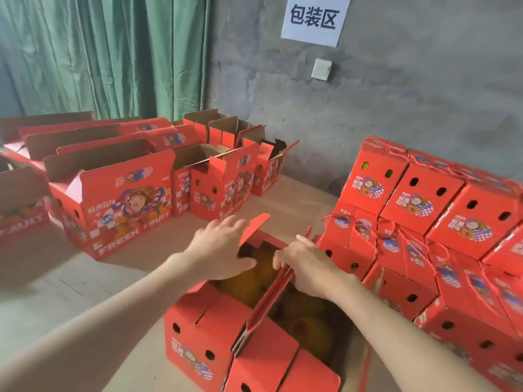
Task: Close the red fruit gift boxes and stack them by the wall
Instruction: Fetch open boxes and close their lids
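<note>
Flaps on the red gift box (215, 332) just before me are half up, and the fruit (305, 321) inside shows only dimly. My left hand (223, 247) is spread wide, fingers straight against the end flap (254, 224). My right hand (308, 267) pinches the top edge of the long handle flap (271, 301) in the middle. I judge the risk is here: if I fold the handle flap before the end flap lies down, the tabs will not lock and the card may crease. High fruit may also hold the lid up. The closed stack (424, 199) stands near, by the wall (396, 108).
</note>
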A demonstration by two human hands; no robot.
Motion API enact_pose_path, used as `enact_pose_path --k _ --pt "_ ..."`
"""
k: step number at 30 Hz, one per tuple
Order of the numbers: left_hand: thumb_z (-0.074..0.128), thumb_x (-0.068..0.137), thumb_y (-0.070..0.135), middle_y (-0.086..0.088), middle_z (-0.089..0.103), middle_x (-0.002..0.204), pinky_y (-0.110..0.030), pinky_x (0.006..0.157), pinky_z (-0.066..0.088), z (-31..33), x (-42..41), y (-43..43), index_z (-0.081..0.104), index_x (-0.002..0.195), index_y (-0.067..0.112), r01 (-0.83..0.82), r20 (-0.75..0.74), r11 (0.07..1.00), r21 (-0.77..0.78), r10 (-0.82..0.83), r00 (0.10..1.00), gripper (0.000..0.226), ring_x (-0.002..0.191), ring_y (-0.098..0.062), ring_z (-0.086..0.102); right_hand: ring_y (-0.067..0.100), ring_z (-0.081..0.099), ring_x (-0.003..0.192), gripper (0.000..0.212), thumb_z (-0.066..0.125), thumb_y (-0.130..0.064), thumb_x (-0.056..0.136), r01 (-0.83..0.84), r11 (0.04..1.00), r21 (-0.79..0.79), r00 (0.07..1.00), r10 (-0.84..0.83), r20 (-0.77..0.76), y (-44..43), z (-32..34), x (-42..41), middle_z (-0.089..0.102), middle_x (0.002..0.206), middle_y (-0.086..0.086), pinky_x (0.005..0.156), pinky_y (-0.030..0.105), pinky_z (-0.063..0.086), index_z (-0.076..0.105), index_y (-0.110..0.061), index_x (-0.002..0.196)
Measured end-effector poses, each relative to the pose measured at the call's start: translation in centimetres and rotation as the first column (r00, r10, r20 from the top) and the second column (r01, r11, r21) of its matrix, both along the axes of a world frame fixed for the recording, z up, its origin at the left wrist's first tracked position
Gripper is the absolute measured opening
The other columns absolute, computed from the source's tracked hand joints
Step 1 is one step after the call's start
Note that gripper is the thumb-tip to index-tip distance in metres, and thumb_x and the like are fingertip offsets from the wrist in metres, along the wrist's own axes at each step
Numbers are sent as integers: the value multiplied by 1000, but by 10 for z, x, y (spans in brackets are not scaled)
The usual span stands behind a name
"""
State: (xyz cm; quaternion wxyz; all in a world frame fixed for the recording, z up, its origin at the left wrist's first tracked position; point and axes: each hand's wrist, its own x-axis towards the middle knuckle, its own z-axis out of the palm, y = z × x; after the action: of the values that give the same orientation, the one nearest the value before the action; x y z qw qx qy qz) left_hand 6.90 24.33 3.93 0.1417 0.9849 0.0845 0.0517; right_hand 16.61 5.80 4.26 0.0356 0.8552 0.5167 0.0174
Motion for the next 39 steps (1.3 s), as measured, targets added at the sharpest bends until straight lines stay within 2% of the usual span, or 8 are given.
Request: enact_pose_path --k 4,11,14,17,20,26,33,39 --pt "58 79 63 -4 46 137 -37 97 44 -33 -6 14 18 149 26 -191 -440 963 -192 90 894 89 118 -24 50 20 55 94 24 61 -4 82 -68 996 -57 998 69 6 -2 2 10 66 94 -1 101 32 34 74 -21 94" --pt "50 79 66 -5 56 122 -32 81 47 -46 -4 -16 29 143 28 -202 -332 949 -242 115 936 77 105 -25 56 17 59 104 14 71 -16 80 54 960 -273 978 -106 -180 -7 21 17 66 103 -4 89 35 52 74 -22 92" --pt "33 80 79 -3 56 127 -33 89 46 -43 -6 -10 39 139 28 -228 -322 906 -356 110 940 78 110 -24 55 3 62 98 39 76 -22 75 -7 885 -466 931 -165 -327 21 64 16 67 98 -18 86 26 53 68 -29 113" --pt "22 90 71 -4 57 122 -31 95 42 -41 -16 16 55 131 22 -267 -303 780 -566 105 947 72 110 -23 54 -11 59 80 31 71 -27 81 -53 980 -191 927 -23 -376 73 92 5 67 91 -24 74 11 46 67 -30 112" --pt "36 98 51 -4 60 104 -32 80 51 -50 -35 42 64 116 10 -253 -260 580 -774 73 963 53 78 -16 58 11 61 100 16 60 -25 90 -57 984 170 961 101 -259 142 71 -22 68 109 -5 89 30 47 69 -26 104" --pt "53 92 13 -2 63 77 -30 74 53 -50 -67 149 69 86 3 -263 11 822 -505 311 950 20 73 -17 63 27 57 106 24 46 -16 97 -134 943 305 933 223 -282 278 -4 -64 62 115 11 91 36 45 64 -9 110" --pt "62 85 0 -6 72 102 -32 81 53 -25 -90 383 70 107 9 -425 365 755 -499 628 687 26 88 -21 67 21 52 111 25 46 -17 98 81 804 589 940 135 -314 446 -7 -40 58 119 6 95 26 39 59 -9 118" --pt "44 82 -14 -7 50 139 -30 105 39 -27 -25 521 45 138 13 -403 216 853 -330 484 848 63 128 -21 48 27 12 145 75 55 -4 90 185 947 264 959 -115 -261 568 0 17 13 158 4 113 39 27 13 -20 150"
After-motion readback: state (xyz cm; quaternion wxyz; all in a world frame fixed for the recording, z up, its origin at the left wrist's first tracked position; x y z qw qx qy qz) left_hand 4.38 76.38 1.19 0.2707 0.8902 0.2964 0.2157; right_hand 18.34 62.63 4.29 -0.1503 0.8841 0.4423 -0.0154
